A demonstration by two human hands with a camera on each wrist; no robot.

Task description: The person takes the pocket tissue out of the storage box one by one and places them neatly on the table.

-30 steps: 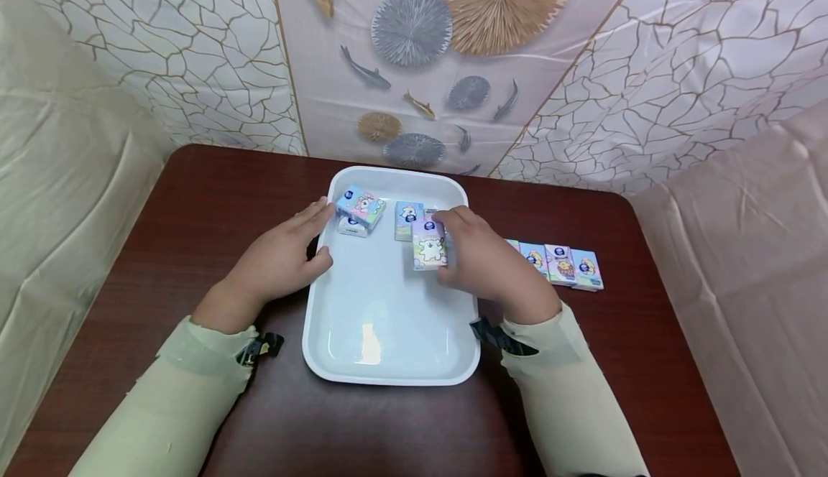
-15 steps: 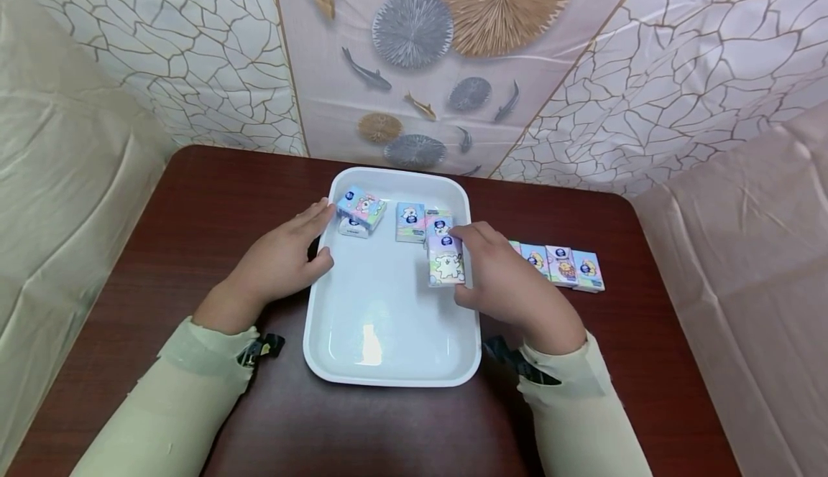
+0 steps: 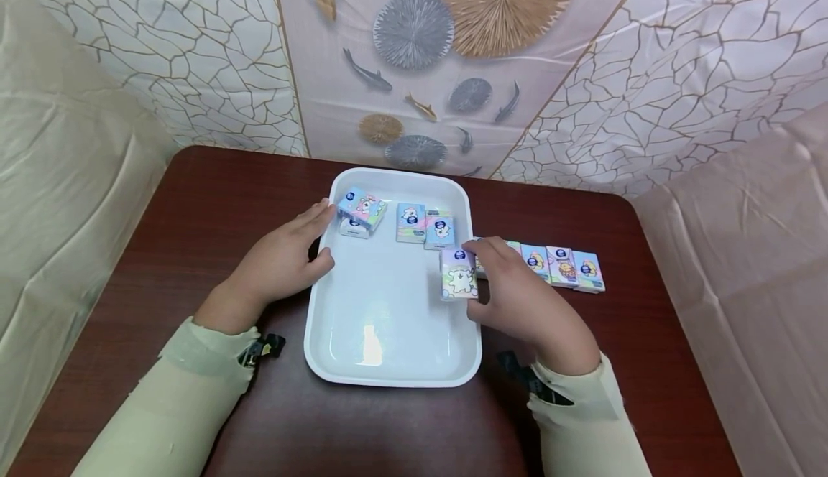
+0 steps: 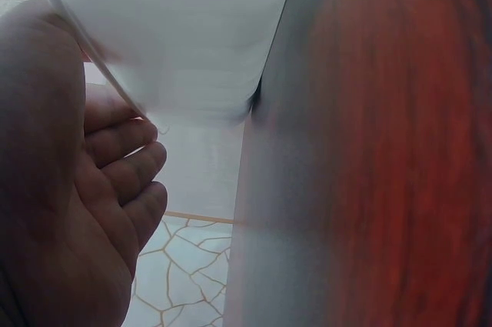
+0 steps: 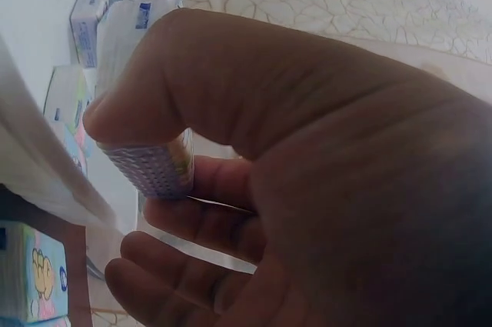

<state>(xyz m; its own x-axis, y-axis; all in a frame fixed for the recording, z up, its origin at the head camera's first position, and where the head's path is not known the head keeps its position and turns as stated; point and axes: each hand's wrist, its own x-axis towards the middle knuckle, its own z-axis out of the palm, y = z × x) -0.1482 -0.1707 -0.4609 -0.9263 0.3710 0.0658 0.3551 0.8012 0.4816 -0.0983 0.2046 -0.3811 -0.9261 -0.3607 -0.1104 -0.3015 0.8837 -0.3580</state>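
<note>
My right hand (image 3: 520, 294) pinches a lilac pocket tissue pack (image 3: 458, 274) with a white cartoon animal, thumb on one end and fingers on the other. It is over the right side of the white tray (image 3: 388, 379). In the right wrist view the thumb covers part of the tissue pack (image 5: 146, 165). My left hand (image 3: 279, 267) rests at the tray's left rim, fingers extended along it and thumb reaching over the edge. Inside the tray lie two blue packs (image 3: 410, 223) side by side at the back right. Another pack (image 3: 363, 207) lies tilted on a white one at the back left.
A row of several tissue packs (image 3: 561, 267) lies on the dark wooden table (image 3: 621, 362) to the right of the tray, partly behind my right hand. A patterned cloth (image 3: 414, 67) hangs behind the table, with pale fabric at both sides.
My right hand has moved right and toward me with the lilac tissue pack, away from the two blue packs, which now show fully. The left hand and tray have stayed put.
</note>
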